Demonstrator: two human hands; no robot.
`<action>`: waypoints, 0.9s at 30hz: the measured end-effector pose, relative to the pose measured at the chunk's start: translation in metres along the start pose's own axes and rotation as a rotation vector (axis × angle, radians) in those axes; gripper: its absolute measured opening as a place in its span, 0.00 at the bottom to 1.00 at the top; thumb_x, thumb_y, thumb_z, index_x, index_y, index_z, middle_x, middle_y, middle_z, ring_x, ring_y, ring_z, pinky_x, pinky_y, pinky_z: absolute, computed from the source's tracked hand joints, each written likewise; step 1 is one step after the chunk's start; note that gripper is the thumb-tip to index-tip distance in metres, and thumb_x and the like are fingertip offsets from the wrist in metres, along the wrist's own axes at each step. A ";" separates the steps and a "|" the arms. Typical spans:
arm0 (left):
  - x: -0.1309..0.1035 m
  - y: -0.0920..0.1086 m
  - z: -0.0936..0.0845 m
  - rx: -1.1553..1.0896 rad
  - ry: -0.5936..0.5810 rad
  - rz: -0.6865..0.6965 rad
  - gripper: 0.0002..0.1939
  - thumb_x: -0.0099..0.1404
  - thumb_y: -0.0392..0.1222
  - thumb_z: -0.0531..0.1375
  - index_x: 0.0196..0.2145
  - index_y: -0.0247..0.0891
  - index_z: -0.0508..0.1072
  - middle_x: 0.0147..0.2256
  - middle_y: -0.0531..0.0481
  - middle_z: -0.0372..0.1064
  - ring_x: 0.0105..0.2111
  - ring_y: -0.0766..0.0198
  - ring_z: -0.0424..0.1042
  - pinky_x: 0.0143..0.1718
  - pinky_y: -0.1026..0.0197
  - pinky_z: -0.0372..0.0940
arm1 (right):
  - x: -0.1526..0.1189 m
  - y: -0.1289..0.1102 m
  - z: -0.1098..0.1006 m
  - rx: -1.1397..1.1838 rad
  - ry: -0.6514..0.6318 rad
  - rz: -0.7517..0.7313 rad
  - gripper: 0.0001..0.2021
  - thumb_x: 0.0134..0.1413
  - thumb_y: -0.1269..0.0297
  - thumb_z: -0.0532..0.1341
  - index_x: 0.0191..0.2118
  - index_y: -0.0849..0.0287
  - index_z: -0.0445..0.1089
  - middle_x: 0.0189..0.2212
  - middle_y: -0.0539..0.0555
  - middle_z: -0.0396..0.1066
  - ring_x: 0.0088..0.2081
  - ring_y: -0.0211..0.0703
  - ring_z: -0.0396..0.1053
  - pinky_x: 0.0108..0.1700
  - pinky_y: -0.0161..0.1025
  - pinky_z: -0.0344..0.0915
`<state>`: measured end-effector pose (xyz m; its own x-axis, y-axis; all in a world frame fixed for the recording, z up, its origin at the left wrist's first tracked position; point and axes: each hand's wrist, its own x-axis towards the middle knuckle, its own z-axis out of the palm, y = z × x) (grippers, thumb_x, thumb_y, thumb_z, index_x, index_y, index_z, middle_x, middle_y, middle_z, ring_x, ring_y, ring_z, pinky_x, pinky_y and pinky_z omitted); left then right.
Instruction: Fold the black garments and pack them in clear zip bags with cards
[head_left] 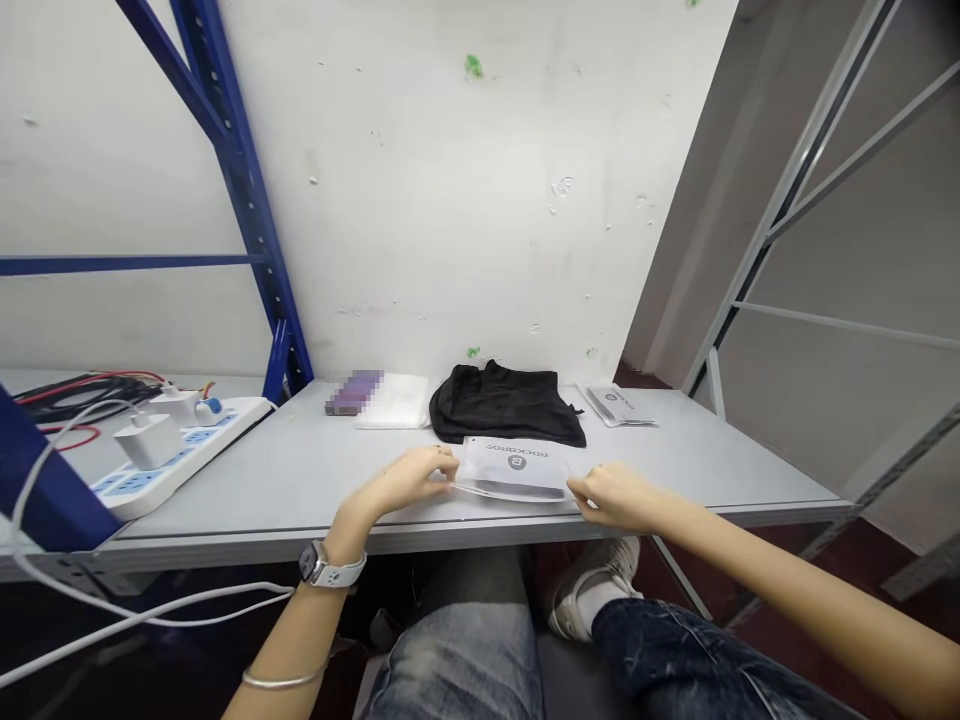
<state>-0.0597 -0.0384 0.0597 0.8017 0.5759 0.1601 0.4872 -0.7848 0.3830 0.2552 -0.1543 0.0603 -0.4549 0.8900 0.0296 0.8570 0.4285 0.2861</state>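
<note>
A flat plastic packaging bag (pixel 514 468), pale with grey print reading ROCKBROS upside down and a round logo, lies near the front edge of the grey table. My left hand (pixel 420 470) pinches its near left corner between thumb and fingers. At the near right corner, my right hand (pixel 611 495) is closed on the bag's edge. The near edge bows slightly between the two hands, and a grey strip runs along it. Right behind the bag lies a crumpled black cloth (pixel 510 402); whether the two touch I cannot tell.
White packets (pixel 394 402) and a blurred purple item (pixel 355 392) lie at the back left. More printed bags (pixel 619 405) lie at the back right. A power strip (pixel 184 455) with chargers and cables stands left, by a blue rack post (pixel 251 200). A white wall rises behind.
</note>
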 end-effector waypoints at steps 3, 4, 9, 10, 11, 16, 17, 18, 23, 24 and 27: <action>0.002 0.003 -0.003 -0.004 -0.041 -0.017 0.05 0.58 0.36 0.54 0.25 0.39 0.66 0.30 0.54 0.69 0.32 0.63 0.66 0.33 0.65 0.57 | 0.001 -0.004 -0.001 -0.066 -0.049 0.001 0.07 0.53 0.71 0.54 0.32 0.60 0.70 0.21 0.54 0.70 0.20 0.39 0.60 0.24 0.38 0.40; 0.002 0.005 -0.004 -0.001 -0.046 -0.028 0.05 0.57 0.36 0.54 0.24 0.39 0.66 0.29 0.54 0.69 0.31 0.63 0.66 0.33 0.65 0.56 | 0.002 -0.005 -0.001 -0.083 -0.056 -0.001 0.08 0.53 0.72 0.54 0.32 0.60 0.70 0.22 0.55 0.71 0.20 0.39 0.60 0.24 0.38 0.41; -0.002 0.013 0.000 -0.011 -0.068 -0.072 0.04 0.56 0.35 0.53 0.24 0.39 0.66 0.28 0.54 0.68 0.31 0.63 0.66 0.31 0.64 0.55 | 0.002 -0.007 0.000 -0.089 -0.081 -0.021 0.09 0.52 0.71 0.54 0.32 0.61 0.72 0.23 0.57 0.73 0.20 0.40 0.62 0.24 0.37 0.45; -0.002 0.013 0.001 -0.021 -0.072 -0.070 0.04 0.56 0.36 0.54 0.25 0.39 0.66 0.28 0.54 0.68 0.31 0.63 0.66 0.31 0.64 0.55 | 0.002 -0.007 0.000 -0.086 -0.085 -0.020 0.09 0.51 0.71 0.54 0.32 0.61 0.72 0.23 0.57 0.73 0.21 0.40 0.63 0.25 0.37 0.46; -0.003 0.014 0.002 -0.029 -0.073 -0.067 0.03 0.56 0.37 0.54 0.25 0.39 0.67 0.29 0.54 0.68 0.31 0.63 0.66 0.31 0.64 0.55 | 0.002 -0.007 0.000 -0.084 -0.088 -0.018 0.09 0.51 0.70 0.54 0.32 0.61 0.72 0.23 0.57 0.73 0.21 0.40 0.63 0.25 0.37 0.46; 0.000 0.017 0.007 -0.001 -0.064 -0.076 0.08 0.58 0.44 0.58 0.26 0.39 0.65 0.28 0.53 0.67 0.29 0.63 0.65 0.29 0.63 0.54 | 0.001 -0.006 -0.005 -0.108 -0.113 -0.011 0.09 0.54 0.70 0.54 0.32 0.62 0.71 0.24 0.58 0.73 0.22 0.43 0.67 0.25 0.38 0.48; 0.000 0.018 0.008 0.005 -0.068 -0.077 0.09 0.58 0.45 0.58 0.25 0.39 0.65 0.28 0.53 0.67 0.29 0.63 0.64 0.29 0.63 0.53 | 0.001 -0.007 -0.006 -0.111 -0.112 -0.020 0.08 0.55 0.69 0.54 0.32 0.62 0.71 0.24 0.58 0.73 0.23 0.43 0.67 0.25 0.38 0.49; 0.000 0.018 0.008 0.006 -0.073 -0.078 0.09 0.59 0.46 0.58 0.25 0.39 0.65 0.28 0.53 0.67 0.28 0.63 0.64 0.28 0.63 0.53 | 0.001 -0.008 -0.007 -0.111 -0.105 -0.036 0.08 0.56 0.66 0.55 0.34 0.62 0.71 0.24 0.58 0.73 0.23 0.44 0.67 0.25 0.38 0.49; 0.000 0.018 0.010 0.008 -0.071 -0.087 0.12 0.60 0.49 0.57 0.26 0.39 0.66 0.27 0.52 0.68 0.27 0.63 0.64 0.27 0.63 0.52 | 0.004 -0.018 -0.001 -0.077 -0.019 -0.152 0.10 0.63 0.62 0.51 0.37 0.59 0.67 0.24 0.54 0.72 0.22 0.41 0.66 0.26 0.38 0.52; 0.000 0.018 0.010 0.015 -0.062 -0.087 0.12 0.61 0.49 0.57 0.26 0.39 0.66 0.27 0.52 0.68 0.27 0.63 0.64 0.27 0.63 0.52 | 0.005 -0.020 0.001 -0.077 -0.009 -0.173 0.09 0.63 0.66 0.51 0.37 0.59 0.67 0.23 0.53 0.71 0.22 0.40 0.65 0.27 0.38 0.52; 0.000 0.021 0.010 0.035 -0.045 -0.077 0.11 0.62 0.47 0.55 0.26 0.39 0.67 0.27 0.52 0.68 0.28 0.62 0.64 0.28 0.63 0.52 | 0.006 -0.026 0.005 -0.100 0.021 -0.233 0.10 0.60 0.75 0.51 0.41 0.58 0.66 0.24 0.52 0.70 0.22 0.39 0.64 0.28 0.37 0.54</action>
<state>-0.0454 -0.0572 0.0585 0.7758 0.6245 0.0903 0.5591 -0.7467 0.3604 0.2314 -0.1591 0.0485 -0.6434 0.7650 -0.0282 0.7007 0.6033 0.3810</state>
